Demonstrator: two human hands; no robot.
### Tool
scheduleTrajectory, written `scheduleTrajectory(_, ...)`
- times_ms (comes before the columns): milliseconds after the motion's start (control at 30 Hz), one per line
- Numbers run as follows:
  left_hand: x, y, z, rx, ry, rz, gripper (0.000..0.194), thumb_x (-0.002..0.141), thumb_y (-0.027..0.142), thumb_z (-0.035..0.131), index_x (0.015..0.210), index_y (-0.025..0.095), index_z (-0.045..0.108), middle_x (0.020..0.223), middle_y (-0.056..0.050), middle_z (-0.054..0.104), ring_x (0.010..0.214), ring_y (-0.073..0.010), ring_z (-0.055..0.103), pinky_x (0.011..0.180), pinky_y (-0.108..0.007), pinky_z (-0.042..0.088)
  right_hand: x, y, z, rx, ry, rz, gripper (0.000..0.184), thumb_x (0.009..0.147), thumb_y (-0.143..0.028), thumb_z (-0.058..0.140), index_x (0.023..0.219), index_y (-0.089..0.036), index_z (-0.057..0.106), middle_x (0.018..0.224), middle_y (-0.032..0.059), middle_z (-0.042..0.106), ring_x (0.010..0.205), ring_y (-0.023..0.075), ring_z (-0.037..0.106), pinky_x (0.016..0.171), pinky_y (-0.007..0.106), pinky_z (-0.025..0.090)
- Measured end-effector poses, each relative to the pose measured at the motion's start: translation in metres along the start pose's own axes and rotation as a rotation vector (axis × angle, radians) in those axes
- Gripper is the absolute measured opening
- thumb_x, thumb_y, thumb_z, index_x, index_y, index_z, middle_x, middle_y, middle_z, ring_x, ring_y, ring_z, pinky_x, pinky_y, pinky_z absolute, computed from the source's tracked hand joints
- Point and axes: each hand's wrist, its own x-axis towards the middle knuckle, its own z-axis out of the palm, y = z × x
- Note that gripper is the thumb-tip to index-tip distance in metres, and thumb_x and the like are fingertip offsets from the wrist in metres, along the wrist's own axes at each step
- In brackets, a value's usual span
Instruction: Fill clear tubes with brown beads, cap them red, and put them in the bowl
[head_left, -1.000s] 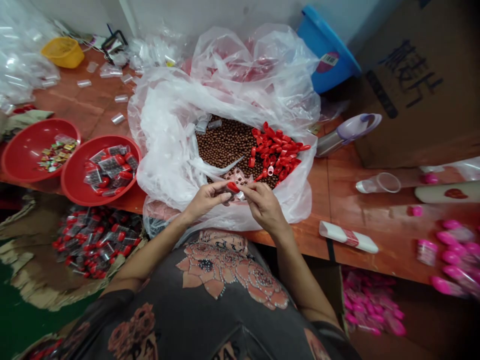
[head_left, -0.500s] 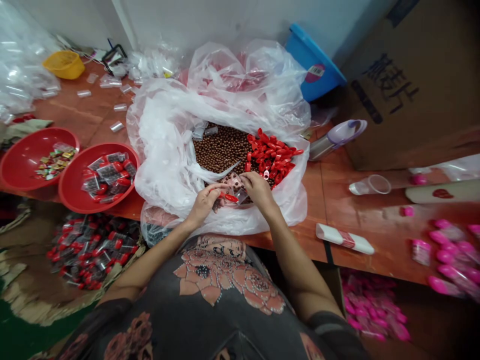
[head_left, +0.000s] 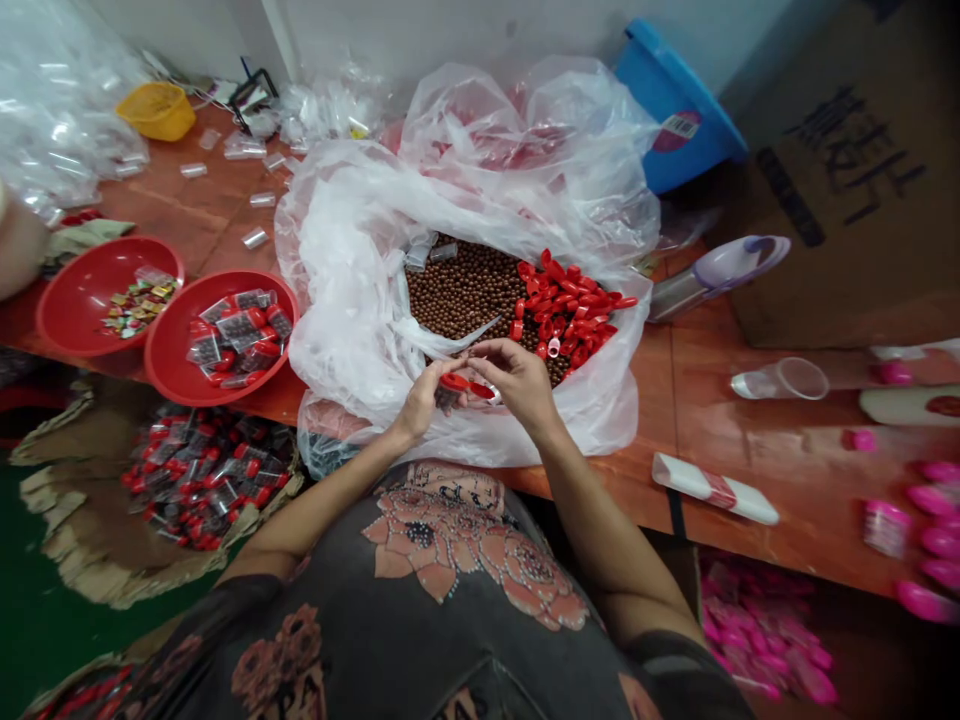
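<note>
My left hand [head_left: 424,400] pinches a small clear vial with a red cap [head_left: 453,382] at the near rim of a big clear plastic bag [head_left: 352,280]. My right hand [head_left: 517,378] is closed on another red cap [head_left: 483,391] right beside it, fingertips almost touching the left hand. Inside the bag lie brown beads [head_left: 465,290] and a heap of loose red caps [head_left: 574,305].
Two red bowls stand at the left: one [head_left: 180,370] with filled red-capped vials, one [head_left: 71,310] with coloured bits. More filled vials [head_left: 199,480] lie in a cardboard box below. A blue tub [head_left: 675,120], cardboard carton [head_left: 855,200], clear cup [head_left: 784,380], white tube [head_left: 712,487] and pink bottles [head_left: 919,510] sit on the right.
Both hands dipped forward toward the beads and caps half a second ago, then came back together at the bag's near rim with the vial and a cap.
</note>
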Motion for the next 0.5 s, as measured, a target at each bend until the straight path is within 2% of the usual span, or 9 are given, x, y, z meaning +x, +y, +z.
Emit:
scheduleTrajectory(100,0.002,-0.005,0.004,0.071,0.041,0.005,0.066,0.098,0.057,0.023,0.127,0.012,0.061,0.066,-0.004,0.064,0.056,-0.0142,0.055,0.048,-0.024,0.040,-0.015,-0.021,0.007,-0.090,-0.049,-0.178,0.016,0.093,-0.035,0.061,0.101,-0.029,0.073,0.096,0.0020,0.075,0.090,0.0192,0.067,0.088,0.040,0.050)
scheduleTrajectory(233,0.000,-0.003,0.006,0.138,0.064,-0.007,0.068,0.097,0.061,0.023,0.114,0.010,0.065,0.063,-0.003,0.061,0.052,-0.0128,0.054,0.047,-0.023,0.040,-0.022,-0.025,0.004,-0.392,-0.101,-0.402,0.021,0.097,-0.035,0.055,0.109,-0.033,0.072,0.110,0.0036,0.071,0.104,0.0217,0.062,0.098,0.049,0.044)
scheduleTrajectory(300,-0.001,0.001,0.007,0.140,0.087,-0.003,0.065,0.097,0.061,0.026,0.114,0.012,0.065,0.069,-0.005,0.065,0.055,-0.0131,0.056,0.048,-0.023,0.043,-0.026,-0.023,-0.002,-0.481,-0.153,-0.454,0.028,0.097,-0.042,0.054,0.121,-0.034,0.067,0.122,0.0055,0.066,0.113,0.0237,0.058,0.100,0.050,0.044)
scheduleTrajectory(400,-0.003,0.005,0.009,0.131,0.091,0.021,0.060,0.097,0.060,0.032,0.118,0.014,0.064,0.084,-0.007,0.070,0.060,-0.0130,0.058,0.049,-0.023,0.044,-0.034,-0.021,-0.008,-0.631,-0.161,-0.478,0.045,0.091,-0.051,0.060,0.133,-0.035,0.059,0.139,0.0087,0.055,0.127,0.0295,0.050,0.104,0.052,0.041)
scheduleTrajectory(500,-0.007,0.006,0.014,0.122,0.021,-0.017,0.063,0.096,0.064,0.032,0.118,0.013,0.064,0.075,-0.005,0.066,0.052,-0.0111,0.053,0.045,-0.022,0.042,-0.040,-0.021,-0.007,-0.662,-0.145,-0.474,0.046,0.089,-0.048,0.064,0.132,-0.032,0.060,0.139,0.0106,0.055,0.128,0.0319,0.049,0.106,0.054,0.039)
